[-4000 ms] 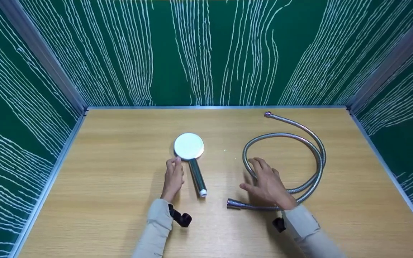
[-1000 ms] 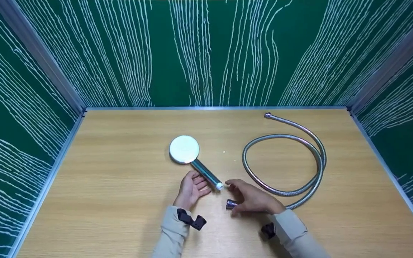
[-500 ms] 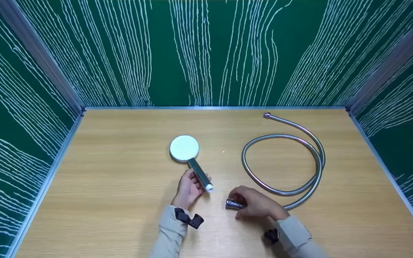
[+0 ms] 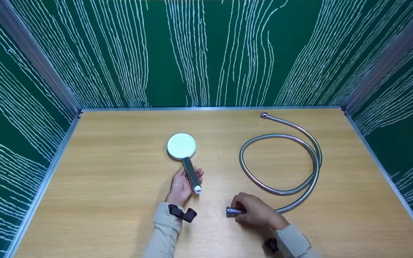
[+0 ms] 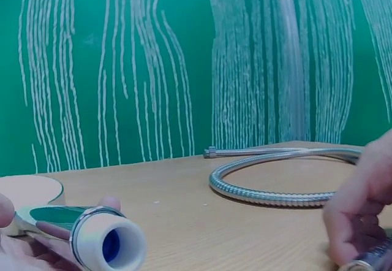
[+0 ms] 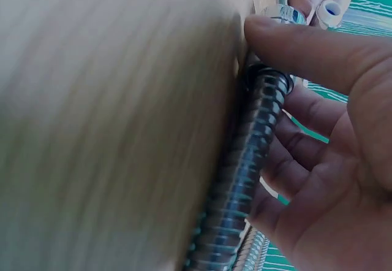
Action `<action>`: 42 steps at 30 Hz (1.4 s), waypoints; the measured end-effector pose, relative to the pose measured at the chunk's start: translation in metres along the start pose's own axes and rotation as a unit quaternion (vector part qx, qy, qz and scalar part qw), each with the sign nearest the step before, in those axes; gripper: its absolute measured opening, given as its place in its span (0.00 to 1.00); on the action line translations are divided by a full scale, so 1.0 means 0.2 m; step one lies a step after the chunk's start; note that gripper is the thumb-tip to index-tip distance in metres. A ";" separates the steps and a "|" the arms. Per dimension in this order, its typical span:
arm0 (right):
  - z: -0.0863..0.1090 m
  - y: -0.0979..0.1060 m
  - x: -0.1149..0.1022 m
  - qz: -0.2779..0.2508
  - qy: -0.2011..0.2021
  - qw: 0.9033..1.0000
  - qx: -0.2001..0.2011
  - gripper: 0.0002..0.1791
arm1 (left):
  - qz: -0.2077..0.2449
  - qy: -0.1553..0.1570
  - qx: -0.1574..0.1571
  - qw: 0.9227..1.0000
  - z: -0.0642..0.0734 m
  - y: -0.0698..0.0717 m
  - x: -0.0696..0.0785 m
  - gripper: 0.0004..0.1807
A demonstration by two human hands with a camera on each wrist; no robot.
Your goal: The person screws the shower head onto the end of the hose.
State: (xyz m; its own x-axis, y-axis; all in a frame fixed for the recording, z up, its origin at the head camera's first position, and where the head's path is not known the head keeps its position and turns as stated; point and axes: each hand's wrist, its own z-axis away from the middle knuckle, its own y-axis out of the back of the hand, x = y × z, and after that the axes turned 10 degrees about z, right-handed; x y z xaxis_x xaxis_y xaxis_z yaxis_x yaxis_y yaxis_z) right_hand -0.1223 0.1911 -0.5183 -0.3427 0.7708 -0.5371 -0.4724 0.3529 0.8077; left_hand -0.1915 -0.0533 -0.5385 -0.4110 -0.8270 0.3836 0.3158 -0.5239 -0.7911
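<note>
A hand shower (image 4: 181,146) with a round white face lies left of the middle in the head view. My left hand (image 4: 179,188) is palm up under its dark, shiny handle (image 4: 191,175), fingers curled round it. The handle's open white end (image 5: 92,243) points toward the camera in the left wrist view. My right hand (image 4: 258,212) pinches the metal shower hose (image 4: 280,135) just behind its chrome cone-shaped connector (image 4: 231,211). In the right wrist view, thumb and fingers lie on either side of the ribbed hose (image 6: 236,185). The connector and handle end are apart.
The hose loops over the right side of the wooden table (image 4: 120,150), its small nut end (image 4: 264,115) near the back edge. Green walls with white wavy lines (image 4: 242,53) enclose the table at the back and sides.
My left hand moved from beside the shower head to hold its handle, which swung right, then back toward me. My right hand went from above the hose loop to its connector and gripped there.
</note>
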 end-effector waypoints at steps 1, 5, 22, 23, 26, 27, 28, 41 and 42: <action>0.00 0.00 0.00 -0.001 -0.004 1.000 -0.002 0.13 | 0.008 0.000 -0.002 1.000 0.00 0.01 0.00 0.25; 0.02 0.00 -0.02 -0.011 -0.010 1.000 -0.012 0.10 | 0.023 -0.004 -0.017 1.000 0.00 0.03 0.02 0.25; 0.05 0.00 -0.04 -0.072 0.011 0.997 0.017 0.09 | 0.071 0.015 -0.062 0.995 0.09 0.07 -0.01 0.17; 0.05 0.00 -0.04 -0.077 0.012 0.997 0.022 0.09 | 0.070 0.013 -0.070 0.995 0.09 0.08 -0.01 0.18; 0.04 -0.01 -0.04 -0.091 0.008 0.995 0.029 0.09 | 0.067 0.004 -0.087 0.994 0.10 0.08 -0.03 0.22; 0.04 -0.01 -0.05 -0.094 0.007 0.995 0.031 0.10 | 0.066 0.001 -0.088 0.994 0.11 0.09 -0.03 0.24; 0.04 -0.01 -0.05 -0.097 0.003 0.995 0.032 0.11 | 0.066 -0.004 -0.088 0.994 0.11 0.09 -0.04 0.26; -0.02 -0.02 -0.05 -0.069 0.035 0.990 0.116 0.15 | 0.030 -0.075 -0.087 0.993 0.15 0.09 -0.13 0.30; -0.02 -0.02 -0.06 -0.070 0.032 0.990 0.115 0.14 | 0.029 -0.079 -0.091 0.992 0.16 0.09 -0.13 0.30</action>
State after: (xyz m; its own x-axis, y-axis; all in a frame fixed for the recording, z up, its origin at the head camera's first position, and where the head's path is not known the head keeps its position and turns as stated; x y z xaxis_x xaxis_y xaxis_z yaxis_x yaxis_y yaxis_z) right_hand -0.1198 0.1795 -0.5160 -0.3408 0.6727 -0.6567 -0.3238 0.5719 0.7538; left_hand -0.1478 -0.0472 -0.5477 -0.2535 -0.8839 0.3929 0.1703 -0.4406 -0.8814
